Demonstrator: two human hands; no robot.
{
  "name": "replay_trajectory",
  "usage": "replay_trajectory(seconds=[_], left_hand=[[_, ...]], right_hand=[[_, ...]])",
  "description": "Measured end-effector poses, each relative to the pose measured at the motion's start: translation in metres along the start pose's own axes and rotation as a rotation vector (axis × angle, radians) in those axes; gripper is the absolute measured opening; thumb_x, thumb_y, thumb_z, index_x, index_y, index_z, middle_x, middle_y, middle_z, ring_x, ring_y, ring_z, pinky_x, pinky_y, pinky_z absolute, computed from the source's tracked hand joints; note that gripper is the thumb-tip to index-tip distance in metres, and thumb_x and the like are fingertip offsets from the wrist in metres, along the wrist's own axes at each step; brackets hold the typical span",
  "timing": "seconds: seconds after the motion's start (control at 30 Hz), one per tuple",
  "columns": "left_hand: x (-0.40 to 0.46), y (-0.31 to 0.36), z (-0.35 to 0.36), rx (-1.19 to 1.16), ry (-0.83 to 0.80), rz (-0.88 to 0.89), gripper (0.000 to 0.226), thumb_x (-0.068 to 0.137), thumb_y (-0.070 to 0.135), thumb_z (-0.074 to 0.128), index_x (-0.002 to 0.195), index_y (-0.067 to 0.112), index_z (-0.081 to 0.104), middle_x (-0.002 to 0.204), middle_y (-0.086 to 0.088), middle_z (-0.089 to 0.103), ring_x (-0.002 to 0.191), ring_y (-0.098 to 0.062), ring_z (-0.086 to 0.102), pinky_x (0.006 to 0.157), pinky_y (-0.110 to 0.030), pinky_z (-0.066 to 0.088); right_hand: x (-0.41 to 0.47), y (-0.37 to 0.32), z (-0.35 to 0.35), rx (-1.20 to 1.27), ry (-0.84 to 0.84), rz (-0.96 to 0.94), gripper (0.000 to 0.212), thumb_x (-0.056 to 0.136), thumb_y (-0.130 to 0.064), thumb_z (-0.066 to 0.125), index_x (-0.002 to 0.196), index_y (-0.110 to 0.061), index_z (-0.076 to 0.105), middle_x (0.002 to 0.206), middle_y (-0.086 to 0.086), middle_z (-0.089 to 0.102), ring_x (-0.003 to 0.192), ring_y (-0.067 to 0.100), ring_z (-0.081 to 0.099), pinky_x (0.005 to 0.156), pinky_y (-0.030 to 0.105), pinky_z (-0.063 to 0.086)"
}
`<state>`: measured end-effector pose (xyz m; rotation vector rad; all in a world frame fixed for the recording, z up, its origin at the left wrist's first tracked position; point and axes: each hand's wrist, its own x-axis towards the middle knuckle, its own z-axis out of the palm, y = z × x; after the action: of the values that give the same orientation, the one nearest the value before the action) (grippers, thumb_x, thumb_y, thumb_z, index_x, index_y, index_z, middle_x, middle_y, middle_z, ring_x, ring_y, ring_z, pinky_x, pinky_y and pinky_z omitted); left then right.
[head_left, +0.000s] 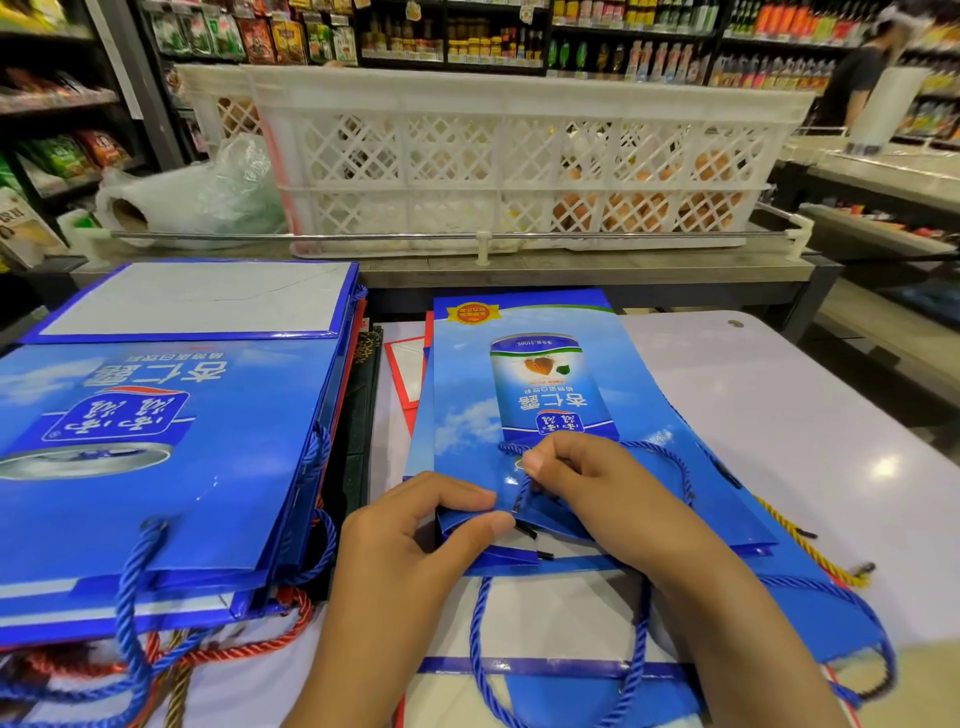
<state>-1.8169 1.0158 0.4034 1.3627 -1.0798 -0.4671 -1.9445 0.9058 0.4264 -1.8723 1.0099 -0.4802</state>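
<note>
Blue bag: we see the blue bag (550, 395) lying flat in the middle of the table (779, 415), its printed side up. Its mouth points to the near edge and its bottom to the far edge.
Under it: more flat bags lie below, one with a red border showing at its left side.
Left hand: our left hand (415, 530) pinches the near edge of the blue bag between thumb and forefinger, beside the hole of the cord.
Right hand: our right hand (597, 499) lies on the same bag, just beside the left one. Its fingers are curled and they pinch the blue cord (670, 457) near its left end.
Blue cord: it makes a loop on the bag, to the right of our right hand.
Yellow cord: a yellow cord (800, 540) comes out from under the bags toward the right edge of the table.
Stack of bags: a stack of bags (156, 457) of the same blue print covers the left side of the table, well apart from our hands.
White crate: a white crate (519, 156) stands on a counter beyond the far edge of the table.
</note>
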Motion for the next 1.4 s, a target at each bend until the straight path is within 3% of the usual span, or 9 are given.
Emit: replay_trajectory(seconds=[0.3,0.47,0.6,0.77,0.87,0.97,1.07,1.17,1.4], left_hand=[[0.000,0.004,-0.004,0.087,0.013,0.130,0.017,0.068,0.044,0.078,0.075,0.030,0.071,0.080,0.018,0.070,0.084,-0.002,0.066,0.070,-0.007,0.047],[0.003,0.020,-0.007,0.034,0.111,0.193,0.015,0.071,0.036,0.079,0.083,0.031,0.073,0.081,0.017,0.071,0.085,-0.002,0.067,0.073,-0.007,0.047],[0.008,0.040,-0.006,-0.043,0.165,0.191,0.008,0.071,0.028,0.070,0.077,0.023,0.074,0.080,0.014,0.071,0.085,-0.006,0.067,0.073,-0.010,0.049],[0.014,0.059,-0.004,-0.092,0.205,0.170,0.010,0.070,0.030,0.068,0.076,0.024,0.073,0.078,0.015,0.072,0.081,-0.003,0.067,0.069,-0.012,0.051],[0.015,0.065,-0.004,-0.103,0.226,0.174,0.010,0.069,0.029,0.067,0.076,0.024,0.072,0.077,0.016,0.072,0.080,-0.001,0.067,0.067,-0.006,0.047],[0.014,0.066,-0.006,-0.111,0.235,0.153,0.013,0.067,0.030,0.067,0.077,0.023,0.072,0.079,0.016,0.072,0.082,0.000,0.066,0.065,-0.006,0.048],[0.013,0.066,-0.008,-0.117,0.217,0.145,0.015,0.068,0.031,0.066,0.077,0.022,0.072,0.081,0.014,0.073,0.083,0.000,0.067,0.064,-0.006,0.048],[0.012,0.058,-0.012,-0.191,0.170,0.116,0.021,0.089,0.027,0.057,0.082,0.021,0.076,0.089,0.009,0.074,0.092,-0.004,0.068,0.068,-0.010,0.051],[0.035,0.028,-0.010,-0.146,0.316,0.053,0.046,0.088,-0.014,0.046,0.109,0.023,0.062,0.109,0.010,0.069,0.109,-0.008,0.060,0.090,-0.011,0.045]], right_hand=[[-0.019,-0.012,-0.009,0.013,0.155,-0.174,0.032,0.093,-0.035,0.055,0.075,-0.011,0.066,0.078,0.005,0.065,0.076,0.015,0.059,0.074,0.030,0.046],[-0.056,-0.013,-0.042,-0.279,0.495,-0.479,0.024,0.090,-0.046,0.043,0.085,-0.034,0.062,0.090,-0.019,0.064,0.097,-0.004,0.056,0.077,0.006,0.039],[-0.060,0.014,-0.081,-0.075,0.785,-0.448,0.038,0.093,0.000,0.041,0.102,-0.028,0.064,0.101,-0.020,0.068,0.102,0.000,0.060,0.085,0.006,0.042],[-0.049,0.045,-0.109,-0.200,0.532,-0.244,0.088,0.077,0.025,0.041,0.117,-0.054,0.045,0.118,-0.018,0.062,0.105,-0.010,0.053,0.085,0.002,0.039],[-0.049,0.050,-0.098,-0.200,0.356,-0.226,0.086,0.084,-0.001,0.067,0.134,-0.053,0.021,0.133,-0.032,0.036,0.108,-0.018,0.043,0.080,-0.007,0.032],[-0.044,0.051,-0.086,-0.043,0.406,-0.313,0.075,0.079,-0.026,0.076,0.138,-0.041,0.032,0.131,-0.034,0.037,0.109,-0.028,0.040,0.082,-0.007,0.032],[-0.038,0.048,-0.086,-0.003,0.517,-0.400,0.033,0.088,-0.004,0.064,0.111,-0.027,0.058,0.125,-0.021,0.056,0.104,-0.022,0.050,0.077,-0.002,0.039],[-0.034,0.045,-0.086,0.051,0.594,-0.421,0.044,0.085,0.019,0.053,0.096,-0.021,0.065,0.097,-0.020,0.070,0.088,-0.007,0.063,0.066,0.005,0.046],[-0.024,0.005,-0.090,0.130,0.829,-0.473,0.033,0.086,0.007,0.058,0.089,-0.024,0.067,0.089,-0.011,0.068,0.078,-0.017,0.056,0.069,0.001,0.040]])
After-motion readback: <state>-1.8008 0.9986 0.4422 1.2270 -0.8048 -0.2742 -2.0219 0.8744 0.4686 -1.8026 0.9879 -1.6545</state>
